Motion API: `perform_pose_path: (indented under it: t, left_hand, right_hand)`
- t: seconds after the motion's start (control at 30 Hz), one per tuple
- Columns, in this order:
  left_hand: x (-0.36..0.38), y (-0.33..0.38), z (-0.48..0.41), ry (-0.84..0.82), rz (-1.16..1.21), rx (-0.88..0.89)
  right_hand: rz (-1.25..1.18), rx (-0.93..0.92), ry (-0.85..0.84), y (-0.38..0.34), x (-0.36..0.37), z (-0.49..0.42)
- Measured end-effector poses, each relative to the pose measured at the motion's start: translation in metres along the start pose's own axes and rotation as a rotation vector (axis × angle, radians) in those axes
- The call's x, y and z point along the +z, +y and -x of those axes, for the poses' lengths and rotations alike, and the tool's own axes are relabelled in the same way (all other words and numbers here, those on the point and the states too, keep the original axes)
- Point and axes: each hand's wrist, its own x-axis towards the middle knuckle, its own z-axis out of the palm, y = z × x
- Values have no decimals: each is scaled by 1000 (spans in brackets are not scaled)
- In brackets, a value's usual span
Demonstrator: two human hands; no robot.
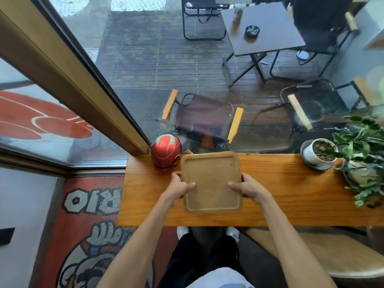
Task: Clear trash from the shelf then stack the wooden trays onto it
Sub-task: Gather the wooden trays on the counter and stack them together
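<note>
A light wooden tray with a raised rim lies over the long orange-brown wooden shelf by the window. At its far edge a thin sliver of another tray shows beneath it. My left hand grips the tray's left side, thumb on top. My right hand grips its right side in the same way. No trash shows on the shelf.
A red helmet-shaped object stands on the shelf just left of the tray's far corner. A white potted plant and leafy greenery fill the shelf's right end. A pale wooden seat is below right. Glass backs the shelf.
</note>
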Motion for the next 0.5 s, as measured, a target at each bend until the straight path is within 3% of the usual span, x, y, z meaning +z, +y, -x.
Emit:
perform_pose_path:
  t: [0.17,0.3,0.5]
  left_hand:
    - [7,7,10,-9,-123,253]
    - [14,-25,10,44,-284,585]
    - [20,-60,-4,153,-412,647]
  right_hand:
    - [169,-208,158,10,-11,8]
    - [177,-391,290,49,-1,10]
    - [153,-438,335,86,16,9]
